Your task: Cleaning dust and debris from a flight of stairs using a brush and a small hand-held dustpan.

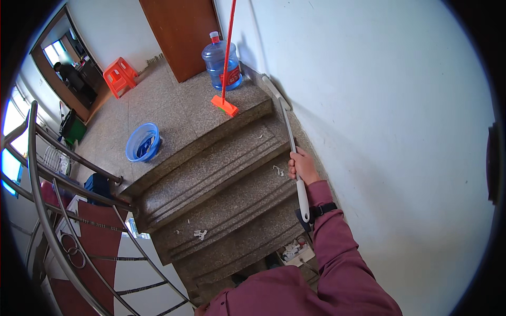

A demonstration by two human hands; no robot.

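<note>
One long-handled white tool lies along the wall above the granite stairs, its head resting at the edge of the top step, just right of the red broom. It appears light and rigid, the smooth shaft likely slippery; the lower shaft offers the surest hold. The right hand is wrapped closed around that shaft. The left hand is not visible. A blue water jug stands behind the broom; a blue basin sits well left of it.
</note>
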